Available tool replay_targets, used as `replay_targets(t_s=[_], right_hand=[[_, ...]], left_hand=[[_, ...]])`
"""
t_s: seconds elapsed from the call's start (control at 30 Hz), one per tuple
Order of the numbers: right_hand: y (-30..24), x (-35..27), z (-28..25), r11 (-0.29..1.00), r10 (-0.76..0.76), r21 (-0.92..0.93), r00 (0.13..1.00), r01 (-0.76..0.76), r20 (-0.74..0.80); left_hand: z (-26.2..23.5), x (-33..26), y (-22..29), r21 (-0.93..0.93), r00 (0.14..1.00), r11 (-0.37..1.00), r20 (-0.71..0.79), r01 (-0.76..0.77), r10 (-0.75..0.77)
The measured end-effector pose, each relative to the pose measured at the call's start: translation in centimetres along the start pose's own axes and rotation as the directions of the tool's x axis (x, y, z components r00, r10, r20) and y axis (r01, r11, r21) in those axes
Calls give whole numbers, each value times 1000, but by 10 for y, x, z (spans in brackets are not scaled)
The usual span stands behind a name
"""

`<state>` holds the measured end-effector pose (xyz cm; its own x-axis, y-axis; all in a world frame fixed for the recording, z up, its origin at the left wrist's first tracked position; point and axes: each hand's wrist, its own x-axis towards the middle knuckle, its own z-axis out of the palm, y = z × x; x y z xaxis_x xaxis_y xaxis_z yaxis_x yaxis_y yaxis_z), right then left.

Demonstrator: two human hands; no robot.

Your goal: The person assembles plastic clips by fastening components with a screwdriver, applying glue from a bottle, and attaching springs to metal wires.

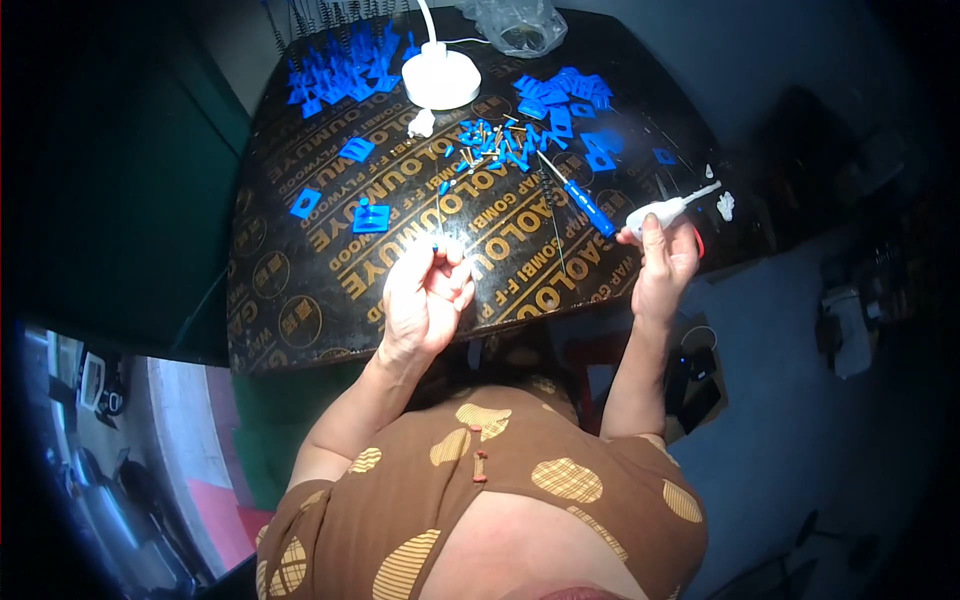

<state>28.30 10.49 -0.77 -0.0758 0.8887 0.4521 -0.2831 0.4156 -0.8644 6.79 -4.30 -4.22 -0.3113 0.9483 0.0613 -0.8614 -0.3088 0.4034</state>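
Observation:
At the table's near edge, my left hand [425,305] is closed in a pinch. A small dark-blue piece [435,248] shows at its fingertips under bright glare; its exact shape cannot be made out. My right hand [662,265] is wrapped round a white squeeze bottle [656,214] with a long thin nozzle that points up and right. Something red shows behind those fingers. Left of the bottle lies a blue-handled screwdriver [588,207], its shaft toward a heap of small blue plastic parts and screws [500,145]. Three flat blue square pieces [371,218] lie beyond my left hand.
A white lamp base [441,80] stands at the far middle, a crumpled white lump [422,123] before it. Blue parts with springs [345,70] crowd the far left; blue square plates [565,95] pile far right. A clear plastic bag [520,28] sits at the back edge.

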Motion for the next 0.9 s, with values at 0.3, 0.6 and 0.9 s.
replay_targets(t_s=[0.3,0.6,0.9], right_hand=[[40,47,-24,949,49,-312,998,-36,36],[54,55,-21,730,23,-682,995,51,98],[45,48,-19,533,-36,-832,987,153,159]], left_hand=[[-4,0,-1,-5,1000,1000,-30,-7,6],[-3,-1,0,-19,1000,1000,-25,-5,4],[-2,-3,0,-23,1000,999,2,-24,24]])
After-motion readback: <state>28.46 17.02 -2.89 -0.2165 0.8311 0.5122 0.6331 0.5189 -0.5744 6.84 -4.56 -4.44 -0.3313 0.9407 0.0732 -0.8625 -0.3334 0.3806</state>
